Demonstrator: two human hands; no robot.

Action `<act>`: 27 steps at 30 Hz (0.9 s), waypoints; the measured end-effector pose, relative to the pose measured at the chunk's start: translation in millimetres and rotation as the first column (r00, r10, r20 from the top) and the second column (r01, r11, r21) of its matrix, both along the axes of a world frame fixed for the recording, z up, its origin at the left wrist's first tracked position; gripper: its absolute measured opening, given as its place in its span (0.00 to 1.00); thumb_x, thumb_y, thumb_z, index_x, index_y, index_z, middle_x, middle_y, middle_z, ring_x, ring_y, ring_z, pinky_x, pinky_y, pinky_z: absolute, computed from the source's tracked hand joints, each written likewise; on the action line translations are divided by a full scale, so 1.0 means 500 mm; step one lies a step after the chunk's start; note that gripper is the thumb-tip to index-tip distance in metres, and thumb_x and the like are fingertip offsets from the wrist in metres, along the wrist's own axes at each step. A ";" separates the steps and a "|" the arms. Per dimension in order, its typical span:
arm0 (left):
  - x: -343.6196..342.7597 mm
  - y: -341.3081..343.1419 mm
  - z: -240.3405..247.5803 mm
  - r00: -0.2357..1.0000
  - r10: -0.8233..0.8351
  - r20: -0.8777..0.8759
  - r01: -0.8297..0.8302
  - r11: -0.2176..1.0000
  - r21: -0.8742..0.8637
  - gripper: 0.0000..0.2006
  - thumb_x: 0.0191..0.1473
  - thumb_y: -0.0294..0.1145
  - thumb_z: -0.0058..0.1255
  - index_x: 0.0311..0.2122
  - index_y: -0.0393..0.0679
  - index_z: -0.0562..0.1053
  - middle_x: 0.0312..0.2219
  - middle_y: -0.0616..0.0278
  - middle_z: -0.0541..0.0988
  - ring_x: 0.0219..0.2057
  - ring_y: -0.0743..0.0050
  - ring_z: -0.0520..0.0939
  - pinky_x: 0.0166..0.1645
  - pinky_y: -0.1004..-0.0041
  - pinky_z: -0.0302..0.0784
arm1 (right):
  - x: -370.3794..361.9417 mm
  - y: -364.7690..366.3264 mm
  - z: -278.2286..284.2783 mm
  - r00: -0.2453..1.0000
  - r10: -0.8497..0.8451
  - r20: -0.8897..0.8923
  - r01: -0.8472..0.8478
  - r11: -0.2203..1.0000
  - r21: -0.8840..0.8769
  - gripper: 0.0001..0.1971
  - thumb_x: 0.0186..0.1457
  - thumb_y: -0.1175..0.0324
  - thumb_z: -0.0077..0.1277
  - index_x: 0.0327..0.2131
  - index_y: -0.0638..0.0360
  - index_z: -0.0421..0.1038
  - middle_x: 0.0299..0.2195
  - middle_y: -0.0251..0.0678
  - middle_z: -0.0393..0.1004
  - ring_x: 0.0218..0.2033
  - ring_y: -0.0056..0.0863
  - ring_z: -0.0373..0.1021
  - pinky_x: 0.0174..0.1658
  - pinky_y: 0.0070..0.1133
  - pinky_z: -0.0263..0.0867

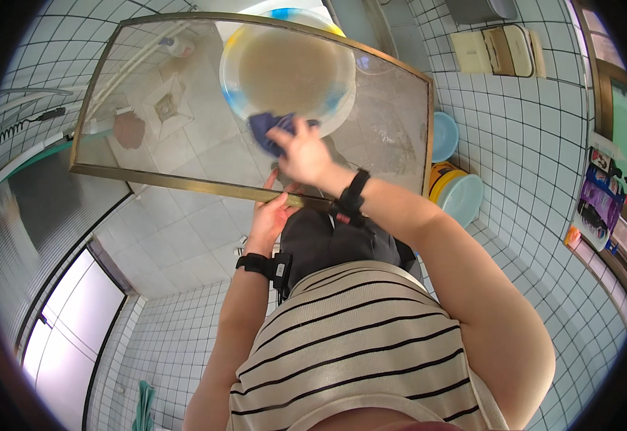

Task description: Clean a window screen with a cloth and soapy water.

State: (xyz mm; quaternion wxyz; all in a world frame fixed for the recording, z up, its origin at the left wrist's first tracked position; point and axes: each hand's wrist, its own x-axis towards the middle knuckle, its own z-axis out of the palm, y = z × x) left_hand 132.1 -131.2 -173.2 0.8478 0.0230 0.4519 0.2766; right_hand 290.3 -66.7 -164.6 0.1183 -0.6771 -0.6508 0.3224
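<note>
While the left hand (274,218) is clamped on the near edge of the pane (202,133), which overlaps a tub (290,12), the right hand (305,154) has its grip closed on a cloth (261,131) near the pane's middle. Wiping looks partway: pale smudges (392,140) at right appear left to do.

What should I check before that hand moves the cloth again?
1. Dark blue cloth under the right hand: ok, it's bunched at the fingers.
2. Left hand on the framed glass panel: ok, it's gripping the lower frame edge.
3. Basin out of the way: ok, it's behind the glass.
4. Glass spotless: not ok, whitish smears show toward the right.
5. Cloth damp: cannot tell.
</note>
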 end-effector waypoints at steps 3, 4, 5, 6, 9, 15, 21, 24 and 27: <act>0.003 0.002 0.017 0.999 0.027 0.022 -0.027 0.999 -0.022 0.31 0.49 0.20 0.41 0.58 0.50 0.47 0.47 0.44 0.64 0.45 0.51 0.70 0.46 0.58 0.70 | -0.009 0.004 0.015 0.979 0.194 -0.061 -0.183 0.971 0.155 0.24 0.36 0.70 0.50 0.42 0.36 0.68 0.50 0.46 0.55 0.41 0.47 0.59 0.44 0.35 0.61; 0.002 0.000 0.029 0.998 0.035 0.046 -0.033 0.999 -0.034 0.31 0.50 0.21 0.41 0.58 0.50 0.47 0.48 0.43 0.63 0.46 0.50 0.70 0.47 0.57 0.69 | 0.009 0.013 0.004 0.979 0.194 -0.063 -0.183 0.971 0.155 0.24 0.36 0.70 0.50 0.42 0.36 0.68 0.50 0.46 0.55 0.41 0.47 0.59 0.44 0.35 0.61; -0.001 -0.006 0.029 0.999 0.038 0.022 -0.038 0.999 -0.027 0.31 0.49 0.21 0.41 0.58 0.49 0.47 0.48 0.42 0.63 0.46 0.48 0.69 0.48 0.57 0.68 | 0.037 0.028 -0.012 0.971 0.240 0.024 -0.241 0.962 0.126 0.23 0.37 0.69 0.50 0.42 0.34 0.68 0.50 0.43 0.55 0.41 0.45 0.59 0.44 0.34 0.61; -0.007 -0.012 0.033 0.999 0.042 0.017 -0.042 0.999 -0.028 0.31 0.49 0.21 0.41 0.58 0.49 0.47 0.48 0.42 0.63 0.46 0.48 0.69 0.48 0.57 0.68 | 0.067 0.044 -0.029 0.952 0.288 0.106 -0.298 0.950 0.093 0.22 0.38 0.69 0.49 0.41 0.33 0.68 0.51 0.41 0.55 0.42 0.44 0.59 0.44 0.33 0.62; -0.022 -0.022 0.050 0.997 0.078 0.012 -0.078 0.997 -0.026 0.32 0.49 0.21 0.42 0.58 0.49 0.47 0.48 0.40 0.62 0.46 0.46 0.69 0.47 0.56 0.68 | 0.195 0.088 -0.081 0.941 0.123 0.314 -0.137 0.990 0.023 0.21 0.43 0.70 0.45 0.42 0.31 0.67 0.50 0.37 0.56 0.44 0.45 0.59 0.44 0.33 0.63; -0.050 -0.036 0.043 0.999 0.034 -0.029 -0.035 0.998 -0.052 0.34 0.47 0.22 0.44 0.58 0.49 0.46 0.48 0.38 0.61 0.47 0.45 0.68 0.49 0.55 0.67 | 0.349 0.120 -0.142 0.723 -0.574 0.385 0.681 0.686 -0.256 0.26 0.46 0.68 0.43 0.51 0.38 0.56 0.51 0.52 0.47 0.48 0.59 0.53 0.47 0.39 0.59; -0.030 -0.020 0.029 0.999 -0.011 -0.035 0.010 0.999 -0.034 0.33 0.48 0.20 0.44 0.58 0.47 0.47 0.45 0.41 0.66 0.43 0.51 0.72 0.41 0.64 0.75 | 0.114 0.155 -0.148 0.970 -0.118 0.211 0.132 0.990 -0.052 0.25 0.41 0.71 0.44 0.47 0.40 0.60 0.50 0.54 0.49 0.44 0.58 0.55 0.43 0.41 0.61; -0.033 -0.032 0.018 0.999 0.023 -0.023 -0.025 0.997 -0.070 0.31 0.48 0.19 0.43 0.57 0.45 0.49 0.45 0.42 0.66 0.44 0.51 0.72 0.41 0.64 0.76 | -0.058 0.134 -0.071 0.990 0.136 0.027 -0.137 0.991 0.002 0.26 0.40 0.72 0.44 0.47 0.38 0.61 0.46 0.51 0.53 0.40 0.54 0.58 0.41 0.40 0.63; -0.034 -0.037 0.026 0.997 0.074 0.026 -0.071 0.993 -0.099 0.28 0.48 0.18 0.41 0.56 0.44 0.52 0.45 0.43 0.67 0.44 0.50 0.72 0.41 0.64 0.76 | -0.105 0.113 -0.020 0.854 0.520 0.020 -0.512 0.833 0.211 0.22 0.42 0.71 0.43 0.43 0.34 0.66 0.47 0.43 0.55 0.41 0.44 0.59 0.40 0.33 0.64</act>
